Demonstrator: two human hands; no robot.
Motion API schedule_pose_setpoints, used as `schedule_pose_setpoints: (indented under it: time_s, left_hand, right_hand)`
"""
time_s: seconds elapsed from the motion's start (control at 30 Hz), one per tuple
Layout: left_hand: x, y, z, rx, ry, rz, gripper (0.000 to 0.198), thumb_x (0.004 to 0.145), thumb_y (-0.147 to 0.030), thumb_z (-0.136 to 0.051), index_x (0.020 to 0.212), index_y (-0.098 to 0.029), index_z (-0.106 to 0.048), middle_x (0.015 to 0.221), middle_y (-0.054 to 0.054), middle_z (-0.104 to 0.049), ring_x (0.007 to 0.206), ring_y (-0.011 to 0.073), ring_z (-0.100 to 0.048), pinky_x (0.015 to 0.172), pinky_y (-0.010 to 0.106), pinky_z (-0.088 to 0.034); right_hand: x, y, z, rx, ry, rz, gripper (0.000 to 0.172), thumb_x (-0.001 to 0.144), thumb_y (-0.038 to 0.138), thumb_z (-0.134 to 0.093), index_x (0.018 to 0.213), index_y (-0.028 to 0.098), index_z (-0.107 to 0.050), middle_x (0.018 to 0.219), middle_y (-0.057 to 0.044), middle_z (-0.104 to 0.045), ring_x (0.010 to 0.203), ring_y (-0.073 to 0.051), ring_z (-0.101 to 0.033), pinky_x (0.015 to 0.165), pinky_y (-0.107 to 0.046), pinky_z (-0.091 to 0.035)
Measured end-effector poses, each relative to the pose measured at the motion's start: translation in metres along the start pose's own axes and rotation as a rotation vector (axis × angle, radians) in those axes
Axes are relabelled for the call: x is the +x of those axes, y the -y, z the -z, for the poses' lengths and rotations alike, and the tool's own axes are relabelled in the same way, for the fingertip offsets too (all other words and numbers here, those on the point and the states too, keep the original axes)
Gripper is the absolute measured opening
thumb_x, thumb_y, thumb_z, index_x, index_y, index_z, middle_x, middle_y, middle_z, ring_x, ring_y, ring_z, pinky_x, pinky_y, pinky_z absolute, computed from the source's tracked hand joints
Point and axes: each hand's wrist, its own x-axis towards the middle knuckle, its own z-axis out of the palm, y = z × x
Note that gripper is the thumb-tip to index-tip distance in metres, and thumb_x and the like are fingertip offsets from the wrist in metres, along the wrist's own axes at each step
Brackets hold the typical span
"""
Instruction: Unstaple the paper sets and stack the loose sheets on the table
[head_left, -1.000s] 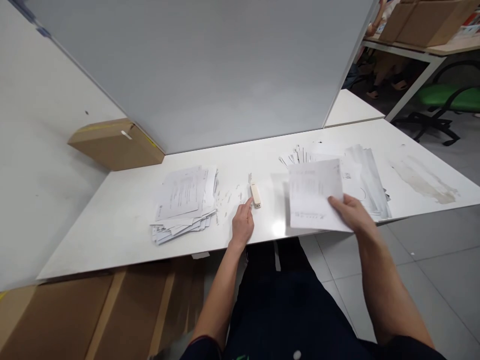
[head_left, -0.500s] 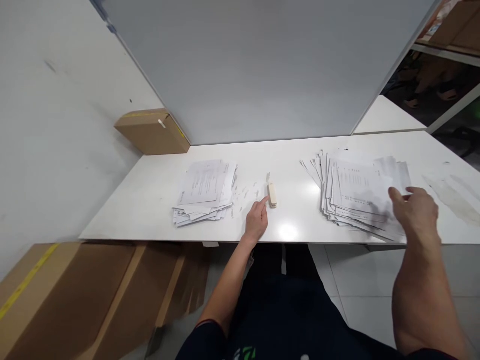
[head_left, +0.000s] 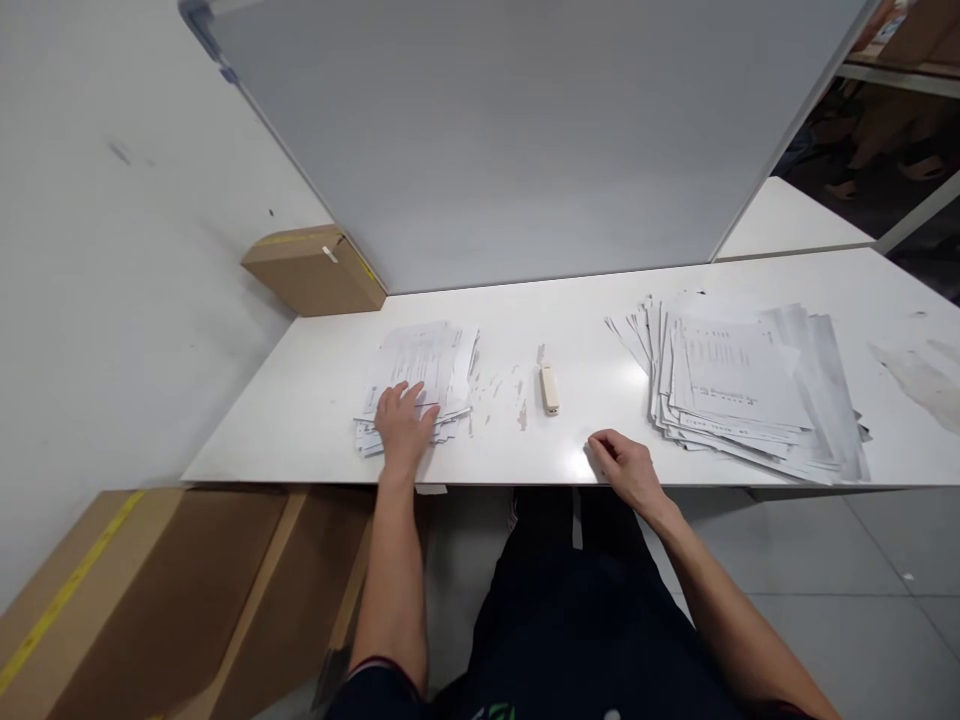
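Observation:
My left hand (head_left: pixel 403 428) lies over the near part of the left stack of printed papers (head_left: pixel 420 350), fingers spread on the top sheet. My right hand (head_left: pixel 628 470) rests by the table's front edge, its fingers curled in; nothing shows in them. Between the two hands, a little farther back, lies a small cream oblong object (head_left: pixel 550 388), perhaps a stapler. To the right of my right hand sits a larger, fanned-out pile of printed papers (head_left: pixel 727 370), apart from the hand.
A white board (head_left: pixel 510 150) stands upright along the back of the white table (head_left: pixel 300 400). A cardboard box (head_left: pixel 315 275) sits in the back left corner against the wall. Larger cardboard boxes (head_left: pixel 172 590) stand below the table at left. Grey scuff marks dot the tabletop.
My left hand has moved left from beside the cream object onto the left paper stack. My right hand has left the right pile and come to the table edge, fingers now curled.

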Motion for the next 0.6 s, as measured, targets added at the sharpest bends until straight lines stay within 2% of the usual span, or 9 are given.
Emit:
schedule_pose_setpoints:
  time_s: [0.1, 0.2, 0.37, 0.43, 0.5, 0.6]
  left_hand:
    - [0.016, 0.028, 0.004, 0.041, 0.206, -0.039, 0.045, 0.072, -0.039, -0.063, 0.113, -0.022, -0.059, 0.127, 0.009, -0.051, 0.121, 0.0280, -0.041, 0.101, 0.042, -0.031]
    - [0.025, 0.040, 0.003, 0.003, 0.297, -0.080, 0.040, 0.074, -0.042, -0.060, 0.108, -0.022, -0.062, 0.122, 0.008, -0.055, 0.114, 0.0240, -0.048, 0.099, 0.037, -0.035]
    - [0.028, 0.043, 0.005, -0.111, 0.284, -0.043, 0.028, 0.080, -0.040, -0.049, 0.093, -0.022, -0.067, 0.112, 0.005, -0.061, 0.106, 0.0204, -0.052, 0.094, 0.032, -0.038]
    - [0.028, 0.040, 0.008, -0.159, 0.272, 0.013, 0.027, 0.081, -0.037, -0.045, 0.085, -0.020, -0.066, 0.101, 0.005, -0.064, 0.098, 0.0190, -0.054, 0.087, 0.030, -0.040]
    - [0.027, 0.035, 0.011, -0.191, 0.217, 0.109, 0.026, 0.081, -0.035, -0.044, 0.074, -0.018, -0.062, 0.082, 0.004, -0.063, 0.082, 0.0168, -0.054, 0.075, 0.027, -0.042]
    - [0.023, 0.023, 0.016, -0.239, 0.061, 0.273, 0.025, 0.080, -0.034, -0.045, 0.063, -0.017, -0.055, 0.057, -0.001, -0.048, 0.060, 0.0124, -0.044, 0.059, 0.023, -0.036]
  right_hand:
    - [0.001, -0.003, 0.003, 0.004, 0.014, 0.013, 0.025, 0.085, 0.036, -0.043, 0.081, 0.019, -0.061, 0.068, -0.002, -0.063, 0.059, -0.015, -0.056, 0.057, -0.025, -0.040]
    - [0.001, -0.003, 0.003, 0.012, 0.006, 0.025, 0.025, 0.086, 0.035, -0.042, 0.081, 0.019, -0.061, 0.070, -0.002, -0.064, 0.060, -0.015, -0.056, 0.058, -0.025, -0.040]
    - [0.000, -0.002, 0.000, 0.013, -0.006, 0.047, 0.025, 0.086, 0.034, -0.041, 0.081, 0.019, -0.061, 0.072, -0.003, -0.065, 0.063, -0.015, -0.057, 0.060, -0.025, -0.041]
    - [0.000, -0.003, 0.000, 0.013, -0.011, 0.053, 0.025, 0.086, 0.034, -0.041, 0.081, 0.020, -0.061, 0.072, -0.003, -0.065, 0.064, -0.015, -0.057, 0.061, -0.025, -0.041]
    - [0.000, -0.004, 0.000, 0.015, -0.015, 0.056, 0.025, 0.086, 0.034, -0.041, 0.081, 0.020, -0.061, 0.073, -0.003, -0.065, 0.064, -0.015, -0.057, 0.061, -0.025, -0.041]
    - [-0.001, -0.006, -0.001, 0.021, -0.025, 0.063, 0.025, 0.086, 0.034, -0.041, 0.081, 0.020, -0.061, 0.073, -0.003, -0.065, 0.065, -0.015, -0.058, 0.061, -0.025, -0.042]
